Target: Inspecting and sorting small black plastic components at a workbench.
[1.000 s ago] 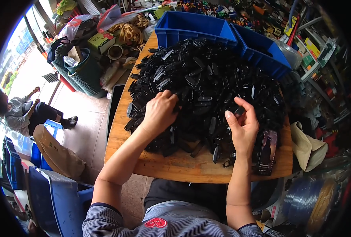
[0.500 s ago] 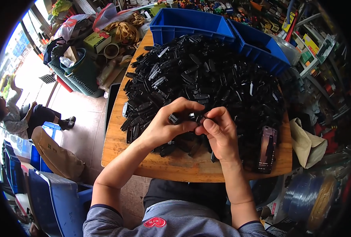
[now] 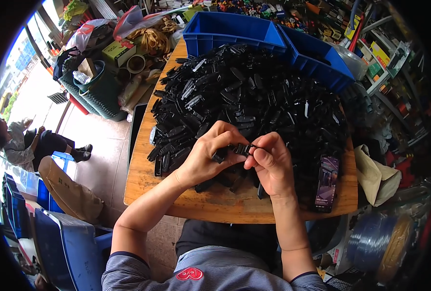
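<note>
Your fingers [image 3: 225, 138] are pinching a small black plastic clip [image 3: 238, 149] between your left hand [image 3: 210, 155] and right hand [image 3: 269, 162], both closed on it, just above the heap of black clips [image 3: 254, 97] on the wooden table [image 3: 142, 169].

A second ago our left hand [image 3: 210, 157] lay flat on the pile [image 3: 254, 102], well apart from our right hand [image 3: 269, 162], which hovered open near the phone [image 3: 327, 183]. Now we have both hands drawn together over the near edge of the pile, fingertips almost touching. Between them we pinch a small black clip [image 3: 235, 149] that neither hand held then. Half a second ago the hands had already met around it; since then our grip has tightened a little, with the left fingers curled over one end and the right thumb and forefinger closed on the other.
</note>
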The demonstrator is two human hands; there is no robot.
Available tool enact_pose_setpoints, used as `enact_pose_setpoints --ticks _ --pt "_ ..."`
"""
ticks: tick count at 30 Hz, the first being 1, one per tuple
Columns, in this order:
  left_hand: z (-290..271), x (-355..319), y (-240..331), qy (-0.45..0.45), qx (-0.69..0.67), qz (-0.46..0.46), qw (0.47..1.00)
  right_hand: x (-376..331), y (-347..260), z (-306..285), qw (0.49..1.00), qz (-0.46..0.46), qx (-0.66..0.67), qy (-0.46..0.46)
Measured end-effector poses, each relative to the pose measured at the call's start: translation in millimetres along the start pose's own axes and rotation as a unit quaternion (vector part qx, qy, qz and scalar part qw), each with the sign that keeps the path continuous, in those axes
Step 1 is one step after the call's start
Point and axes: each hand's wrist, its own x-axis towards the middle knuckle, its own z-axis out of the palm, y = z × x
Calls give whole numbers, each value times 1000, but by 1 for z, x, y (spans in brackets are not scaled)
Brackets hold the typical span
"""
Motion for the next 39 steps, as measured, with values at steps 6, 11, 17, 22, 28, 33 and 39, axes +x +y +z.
enact_pose_setpoints --ticks 6,11,17,22,28,33,39 --pt "-4 0 8 -43 -14 -59 997 1 -5 0 996 28 -83 24" --pt "-7 2 -1 -51 1 -12 999 3 -11 -8 992 120 -38 4" --pt "-13 1 3 -53 77 101 991 2 -9 -3 983 182 2 -13" --pt "-14 -2 11 -53 -15 32 998 -3 5 2 988 146 -10 -40" --pt "-7 -5 17 -69 -305 -259 914 -2 -10 10 921 -125 -354 -105" --pt "-3 0 17 -139 -318 -253 903 -1 -10 4 890 -171 -424 13" --pt "-31 2 7 17 -436 -252 864 55 -45 21 832 -161 -531 -21"
